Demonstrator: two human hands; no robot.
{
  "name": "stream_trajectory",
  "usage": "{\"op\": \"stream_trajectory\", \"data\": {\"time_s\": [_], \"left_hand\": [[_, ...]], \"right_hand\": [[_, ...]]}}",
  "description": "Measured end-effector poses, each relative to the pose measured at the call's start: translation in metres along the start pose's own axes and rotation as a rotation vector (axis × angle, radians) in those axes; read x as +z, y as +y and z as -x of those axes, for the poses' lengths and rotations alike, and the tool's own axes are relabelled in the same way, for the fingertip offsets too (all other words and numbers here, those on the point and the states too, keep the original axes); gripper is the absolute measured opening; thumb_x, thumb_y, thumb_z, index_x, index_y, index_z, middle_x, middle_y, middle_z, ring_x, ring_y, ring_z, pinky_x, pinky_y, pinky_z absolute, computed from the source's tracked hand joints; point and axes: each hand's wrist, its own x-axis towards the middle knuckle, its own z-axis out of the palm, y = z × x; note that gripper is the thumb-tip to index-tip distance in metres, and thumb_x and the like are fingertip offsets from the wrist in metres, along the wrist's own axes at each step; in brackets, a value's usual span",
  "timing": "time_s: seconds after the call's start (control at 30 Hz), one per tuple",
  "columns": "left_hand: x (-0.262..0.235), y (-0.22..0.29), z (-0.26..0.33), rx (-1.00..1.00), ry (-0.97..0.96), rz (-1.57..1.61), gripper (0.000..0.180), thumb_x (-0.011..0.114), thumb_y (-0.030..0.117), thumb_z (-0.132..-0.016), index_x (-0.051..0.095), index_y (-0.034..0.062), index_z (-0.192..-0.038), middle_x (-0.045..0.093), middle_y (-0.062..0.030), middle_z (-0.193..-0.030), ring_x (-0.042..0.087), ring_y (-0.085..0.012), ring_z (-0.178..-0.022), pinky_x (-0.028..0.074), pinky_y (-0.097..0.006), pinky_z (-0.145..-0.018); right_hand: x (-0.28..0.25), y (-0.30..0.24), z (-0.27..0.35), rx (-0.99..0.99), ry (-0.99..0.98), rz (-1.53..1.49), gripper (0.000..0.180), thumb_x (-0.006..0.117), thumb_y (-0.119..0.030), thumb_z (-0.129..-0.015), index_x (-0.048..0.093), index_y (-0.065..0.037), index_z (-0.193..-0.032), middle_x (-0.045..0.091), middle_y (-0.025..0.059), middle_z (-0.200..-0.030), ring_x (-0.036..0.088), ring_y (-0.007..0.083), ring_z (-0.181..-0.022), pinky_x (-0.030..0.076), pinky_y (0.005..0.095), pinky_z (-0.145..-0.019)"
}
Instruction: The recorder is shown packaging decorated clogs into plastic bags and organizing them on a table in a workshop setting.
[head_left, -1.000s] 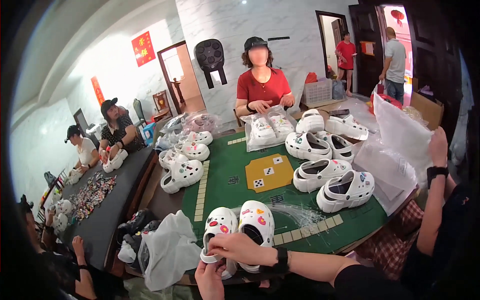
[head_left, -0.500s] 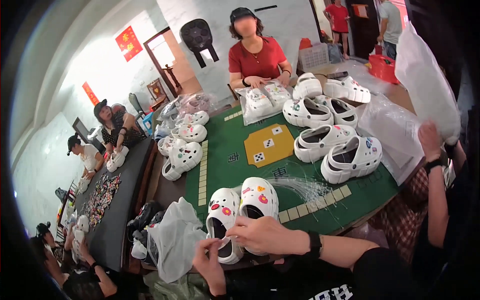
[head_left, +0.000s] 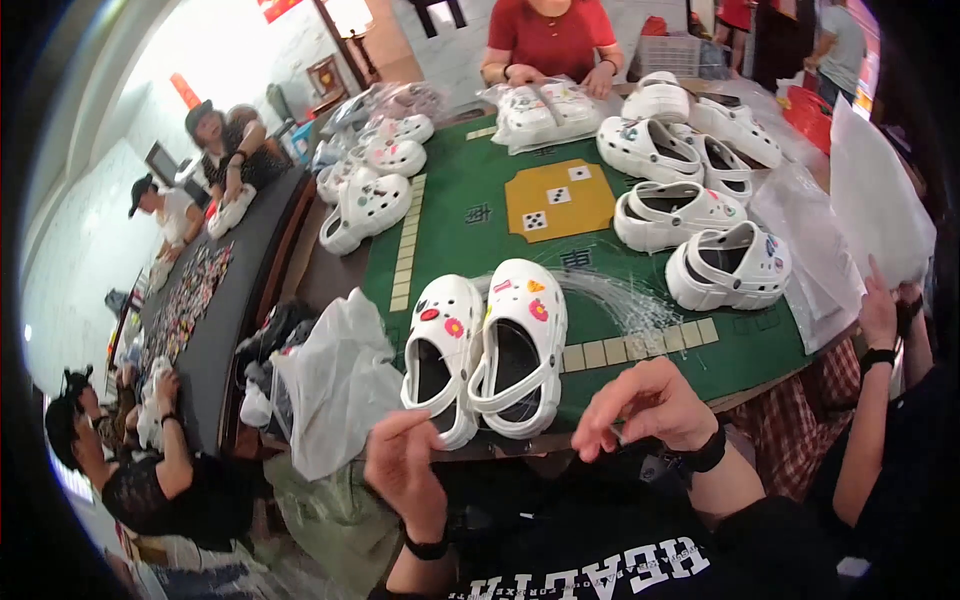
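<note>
A pair of white clogs stands side by side at the table's near edge, toes pointing away from me. The left clog [head_left: 446, 310] and the right clog [head_left: 527, 300] carry colourful charms on their tops, and their heel straps lie toward me. My left hand [head_left: 405, 470] is just left of the left clog's heel, fingers extended and holding nothing I can see; whether it touches the clog I cannot tell. To the right of the pair, my right hand [head_left: 650, 405] hovers over the table edge with loosely bent, parted fingers. A bundle of clear plastic strands [head_left: 640, 310] lies beyond it.
More white clogs stand at the right [head_left: 728, 265] and left [head_left: 368, 208] of the green table mat [head_left: 470, 250]. A white bag [head_left: 340, 385] lies at the near left. Across the table, a person in red [head_left: 550, 40] touches bagged clogs [head_left: 545, 112]. A co-worker's hand [head_left: 878, 310] holds white packaging at right.
Both hands have come off the clog's heel area and moved apart, the right one to the right. The view has tilted downward. The packaging held at the right has dipped.
</note>
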Motion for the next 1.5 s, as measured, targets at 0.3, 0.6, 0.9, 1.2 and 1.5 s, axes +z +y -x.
{"op": "stream_trajectory", "data": {"time_s": [0.3, 0.6, 0.9, 1.2, 1.5], "left_hand": [[0.018, 0.010, 0.022, -0.324, -0.221, 0.161, 0.013, 0.055, -0.005, -0.093, 0.059, -0.0024, -0.105, 0.061, 0.0004, -0.076, 0.049, -0.0023, -0.064, 0.037, -0.017, -0.058], [0.021, 0.006, 0.019, -0.323, -0.235, 0.083, 0.011, 0.057, -0.003, -0.091, 0.062, -0.0015, -0.101, 0.061, 0.0034, -0.078, 0.047, 0.0008, -0.066, 0.032, -0.016, -0.059], [0.026, -0.003, 0.022, 0.029, -0.188, -0.352, 0.012, 0.073, -0.002, -0.078, 0.069, 0.0036, -0.087, 0.056, -0.0048, -0.065, 0.048, -0.0115, -0.051, 0.039, -0.024, -0.048], [0.026, -0.007, 0.027, -0.040, -0.174, -0.312, 0.014, 0.072, -0.006, -0.076, 0.067, 0.0009, -0.087, 0.058, -0.0061, -0.070, 0.055, -0.0121, -0.058, 0.043, -0.024, -0.051], [0.027, -0.003, 0.028, -0.098, -0.214, -0.223, 0.012, 0.071, -0.004, -0.080, 0.068, 0.0003, -0.090, 0.062, -0.0067, -0.074, 0.059, -0.0109, -0.058, 0.047, -0.023, -0.050]], "right_hand": [[0.034, 0.045, -0.054, -0.293, 0.249, 0.699, 0.007, 0.067, -0.008, -0.088, 0.064, -0.004, -0.092, 0.063, 0.0024, -0.091, 0.052, 0.0071, -0.062, 0.041, 0.0214, -0.055], [0.036, 0.054, -0.051, -0.261, 0.304, 0.812, 0.008, 0.067, -0.009, -0.089, 0.065, -0.003, -0.095, 0.062, 0.0055, -0.072, 0.054, 0.0103, -0.057, 0.044, 0.0250, -0.054], [0.037, 0.057, -0.043, -0.245, 0.411, 0.822, 0.014, 0.068, -0.011, -0.089, 0.065, -0.005, -0.101, 0.063, 0.0087, -0.072, 0.059, 0.0153, -0.059, 0.047, 0.0276, -0.057], [0.033, 0.053, -0.041, -0.208, 0.412, 0.839, 0.014, 0.068, -0.007, -0.088, 0.068, -0.003, -0.102, 0.068, 0.0086, -0.082, 0.063, 0.0126, -0.064, 0.049, 0.0235, -0.059], [0.034, 0.066, -0.039, -0.258, 0.426, 0.870, 0.012, 0.068, -0.003, -0.086, 0.067, -0.001, -0.098, 0.069, 0.0063, -0.082, 0.061, 0.0094, -0.063, 0.049, 0.0233, -0.058]]}}
